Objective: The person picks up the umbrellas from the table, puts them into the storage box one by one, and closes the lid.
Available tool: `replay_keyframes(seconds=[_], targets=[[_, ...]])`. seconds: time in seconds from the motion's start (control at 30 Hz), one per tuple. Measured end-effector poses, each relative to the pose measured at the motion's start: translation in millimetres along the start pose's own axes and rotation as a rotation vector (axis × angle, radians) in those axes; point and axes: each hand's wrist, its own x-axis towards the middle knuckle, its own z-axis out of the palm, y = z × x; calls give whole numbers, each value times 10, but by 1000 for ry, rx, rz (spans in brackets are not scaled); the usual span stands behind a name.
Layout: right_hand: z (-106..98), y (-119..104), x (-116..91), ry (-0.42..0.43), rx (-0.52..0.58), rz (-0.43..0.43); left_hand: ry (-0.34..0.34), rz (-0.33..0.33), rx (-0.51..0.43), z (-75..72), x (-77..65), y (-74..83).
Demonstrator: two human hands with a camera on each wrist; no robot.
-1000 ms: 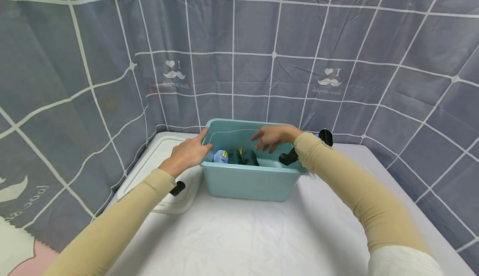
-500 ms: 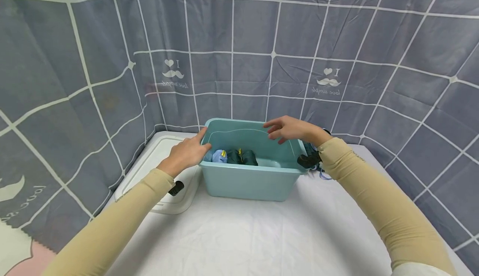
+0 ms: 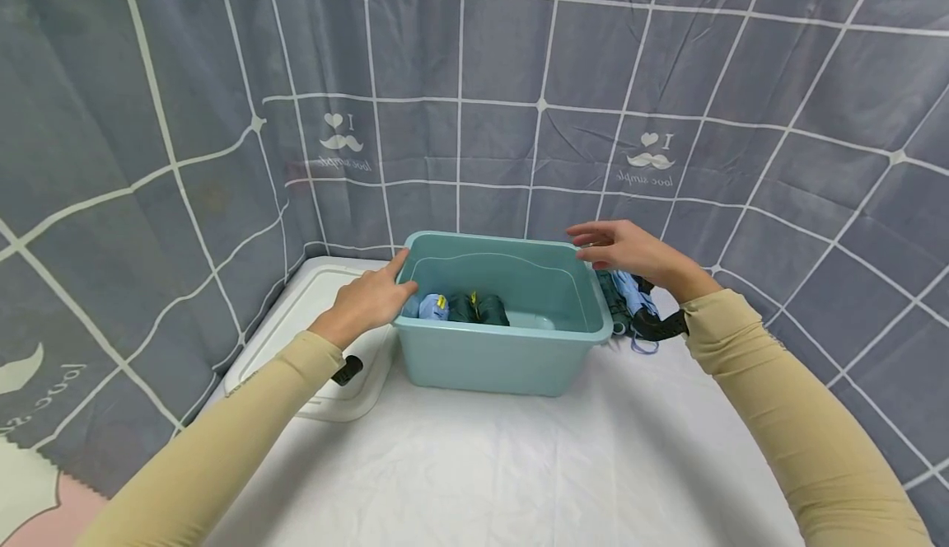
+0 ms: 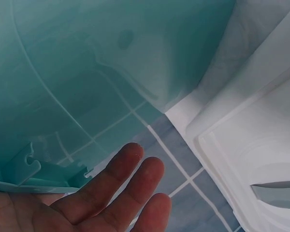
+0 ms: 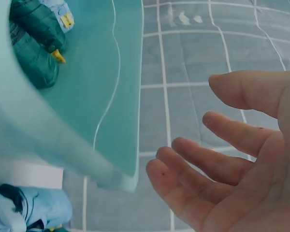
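Observation:
A teal plastic storage bin point(image 3: 489, 362) stands on the white-covered table. Inside, at its left end, dark green rolled fabric bundles point(image 3: 491, 310) lie beside a light blue one point(image 3: 432, 306); yellow tags show on them. My left hand point(image 3: 366, 301) rests on the bin's left rim; in the left wrist view its fingers point(image 4: 147, 181) extend loosely outside the wall. My right hand point(image 3: 630, 250) hovers by the bin's right rim, its fingers loosely spread and holding nothing. Below it, outside the bin, are more dark green and light blue bundles point(image 3: 635, 293) with cords, partly hidden.
A white lid point(image 3: 337, 287) lies on the table point(image 3: 504, 465) to the left of the bin, partly under my left forearm. A grey curtain point(image 3: 497, 53) with white grid lines closes off the back and both sides.
My right hand has come up out of the bin and moved right, past its right rim, uncovering the bundles outside. The left hand has stayed on the left rim.

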Motion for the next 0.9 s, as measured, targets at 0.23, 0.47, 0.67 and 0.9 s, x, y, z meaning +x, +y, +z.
replay_keyframes(seconds=[0.23,0.47,0.67,0.9], targets=[[-115,215,-141,84,30,-8,-8,-6,-12,3,-7,17],[-229,548,-195,156,46,48,-7,-5,-15,2,11,22],[-268,846,-205,182,32,104,-10,-4,-10,7,23,12],[-292,1132,-173,206,40,149,-7,-6,-8,11,22,6]])
